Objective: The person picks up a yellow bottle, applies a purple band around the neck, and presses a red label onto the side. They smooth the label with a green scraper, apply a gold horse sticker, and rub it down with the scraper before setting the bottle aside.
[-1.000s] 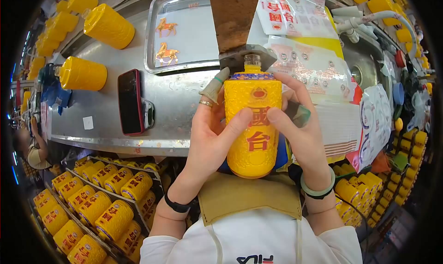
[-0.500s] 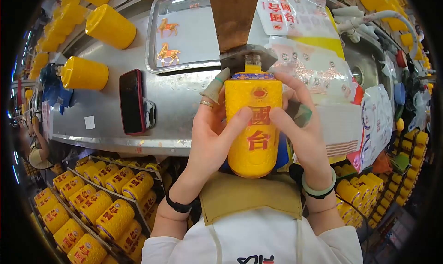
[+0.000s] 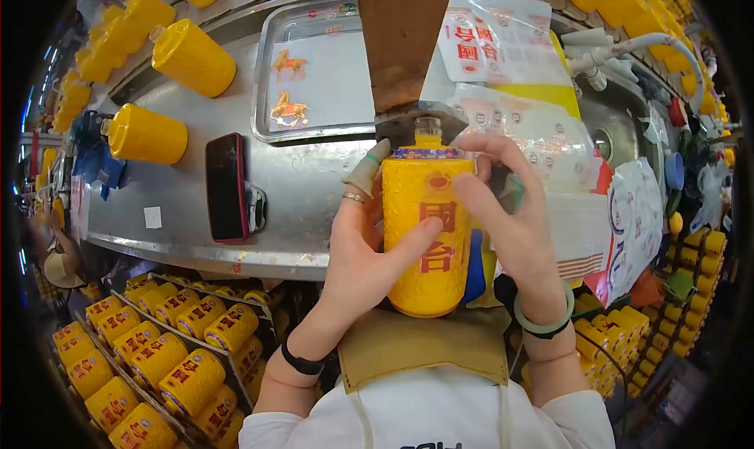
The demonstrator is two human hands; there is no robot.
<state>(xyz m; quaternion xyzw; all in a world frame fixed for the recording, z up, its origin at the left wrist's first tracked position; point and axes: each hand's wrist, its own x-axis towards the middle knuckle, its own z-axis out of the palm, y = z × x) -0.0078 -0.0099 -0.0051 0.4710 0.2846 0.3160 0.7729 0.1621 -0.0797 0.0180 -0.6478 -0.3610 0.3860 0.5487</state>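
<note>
A yellow bottle [image 3: 420, 288] with red characters, a red oval emblem and a blue patterned collar is upright in the picture, its clear glass neck uppermost. Around its left side wraps my left hand [image 3: 357, 237], thumb pressed over the characters; a finger wears a pale finger cot [image 3: 367, 171]. On the right side, my right hand [image 3: 525, 227] touches the same bottle, its thumb beside the emblem and its index finger bent near the collar. The rest of the right fingers are partly hidden behind the bottle. Just behind the neck is a dark metal bracket [image 3: 393, 125] on a brown post [image 3: 399, 40].
A metal tray [image 3: 257, 95] holds horse-shaped decals [image 3: 289, 109]. Left of my hands lies a phone [image 3: 226, 188]. Printed plastic sheets [image 3: 503, 36] and a paper stack [image 3: 577, 229] are on the right, near a sink [image 3: 620, 127]. Racked yellow bottles [image 3: 188, 382] stand below the counter.
My right thumb has moved up from the large character to beside the emblem. My left thumb has slid lower over the characters. The camera view has shifted slightly.
</note>
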